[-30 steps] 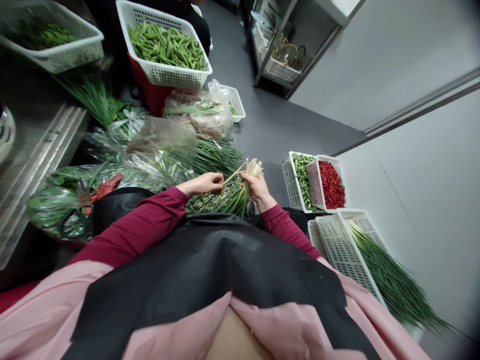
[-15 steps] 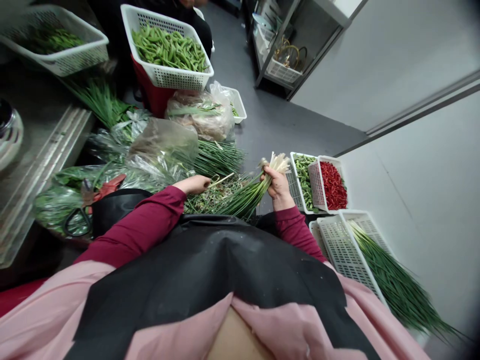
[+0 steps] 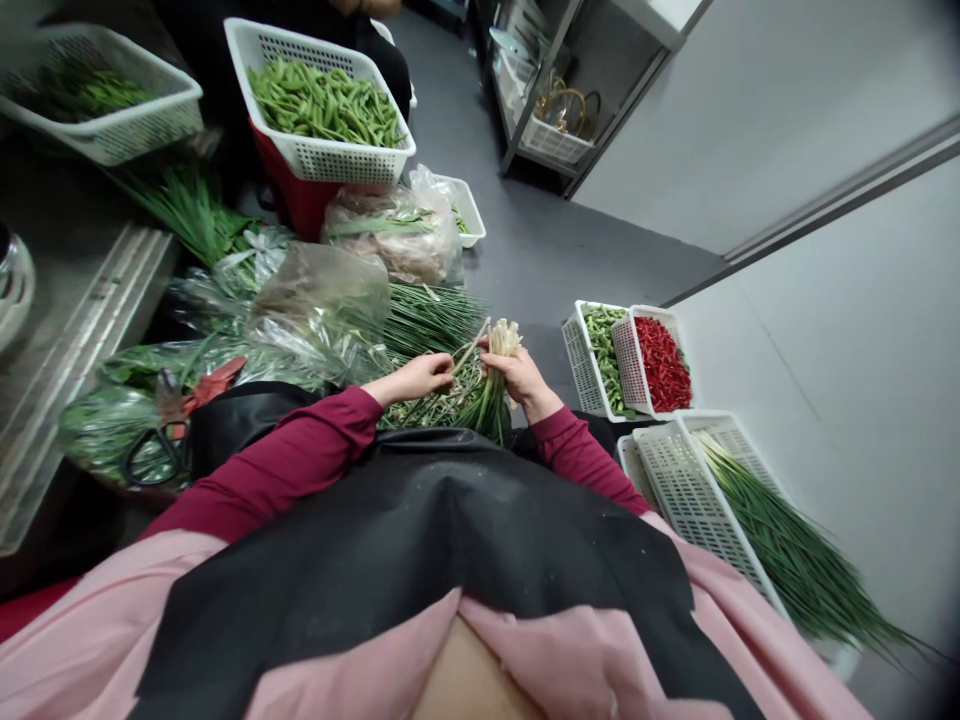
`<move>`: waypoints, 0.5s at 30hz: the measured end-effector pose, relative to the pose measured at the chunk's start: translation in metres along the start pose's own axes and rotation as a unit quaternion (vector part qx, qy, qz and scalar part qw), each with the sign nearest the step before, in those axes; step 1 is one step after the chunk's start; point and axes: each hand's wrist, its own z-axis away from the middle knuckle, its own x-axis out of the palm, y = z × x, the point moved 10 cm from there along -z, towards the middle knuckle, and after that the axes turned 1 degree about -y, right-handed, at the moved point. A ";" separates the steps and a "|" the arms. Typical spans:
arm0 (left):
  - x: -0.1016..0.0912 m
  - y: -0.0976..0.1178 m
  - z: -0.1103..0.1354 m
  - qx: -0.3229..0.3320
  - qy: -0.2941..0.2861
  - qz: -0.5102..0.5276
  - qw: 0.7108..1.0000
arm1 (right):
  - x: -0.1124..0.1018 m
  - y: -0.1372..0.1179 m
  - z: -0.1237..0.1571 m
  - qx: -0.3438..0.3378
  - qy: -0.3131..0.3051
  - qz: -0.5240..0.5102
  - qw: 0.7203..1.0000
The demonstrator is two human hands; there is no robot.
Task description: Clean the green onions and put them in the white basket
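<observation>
My right hand (image 3: 519, 378) is closed round a bunch of scallions (image 3: 501, 345), white ends up and green leaves hanging down. Just left of it, my left hand (image 3: 427, 377) is closed with fingertips pinched on a thin scallion stalk (image 3: 469, 354) that slants up toward the bunch. Whether the right fingers also touch this stalk I cannot tell. Under both hands lies a pile of loose trimmings (image 3: 457, 392). Behind them more long green scallions (image 3: 431, 318) lie beside a clear plastic bag (image 3: 322, 290).
Baskets of green peppers (image 3: 600, 345), red chillies (image 3: 661, 365) and scallions (image 3: 787, 540) stand at the right. A basket of green pods (image 3: 326, 105) stands at the back left, near another person's arm (image 3: 375, 8). Black-handled scissors (image 3: 154, 455) lie on bagged greens at the left.
My right hand has moved left and slightly down with the bunch, now more upright. My left hand has moved right, bringing the two hands close together. The view has shifted slightly.
</observation>
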 end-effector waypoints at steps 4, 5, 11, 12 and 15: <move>0.030 0.013 -0.005 0.034 -0.058 0.014 0.998 | 0.022 -0.009 0.015 -0.015 -0.050 -0.027 0.998; 0.035 0.011 -0.004 0.042 -0.073 0.006 0.996 | 0.021 -0.010 0.018 -0.024 -0.041 -0.032 0.998; 0.046 -0.080 0.008 -0.096 -0.171 -0.155 0.968 | -0.104 -0.035 0.057 -0.092 0.198 -0.138 0.966; 0.042 -0.091 0.009 -0.103 -0.176 -0.186 0.961 | -0.143 -0.049 0.081 -0.116 0.255 -0.121 0.952; 0.033 -0.105 0.020 -0.145 -0.214 -0.226 0.939 | -0.257 -0.121 0.198 -0.179 0.458 0.116 0.863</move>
